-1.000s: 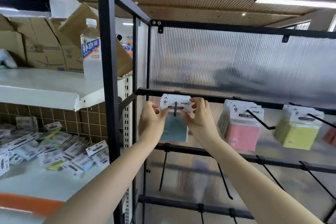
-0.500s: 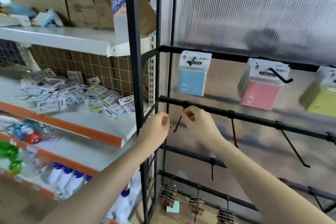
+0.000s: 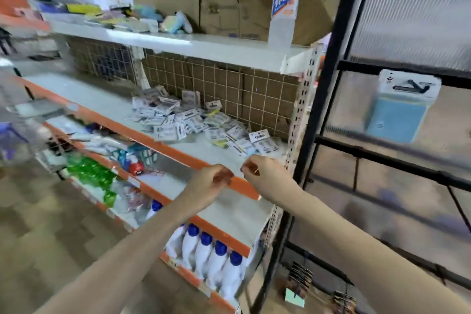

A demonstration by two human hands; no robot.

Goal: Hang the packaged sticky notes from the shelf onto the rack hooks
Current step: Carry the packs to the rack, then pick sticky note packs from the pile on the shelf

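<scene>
My left hand [image 3: 211, 181] and right hand [image 3: 260, 169] hover loosely curled, holding nothing, above the shelf [image 3: 204, 160] edge. The pile of packaged sticky notes [image 3: 204, 122] lies just beyond, nearest my right; one blue pack [image 3: 402, 107] hangs on the rack [image 3: 328, 58].

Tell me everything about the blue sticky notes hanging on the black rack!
The blue sticky notes pack is a light blue square pad under a white card header with dark print, too blurred to read. It seems wrapped in clear plastic. It hangs upright from a black hook that pokes through the header, below a black crossbar, in front of a ribbed, see-through panel. Only the hook touches it; both hands are away from it, down by the shelf.
</scene>
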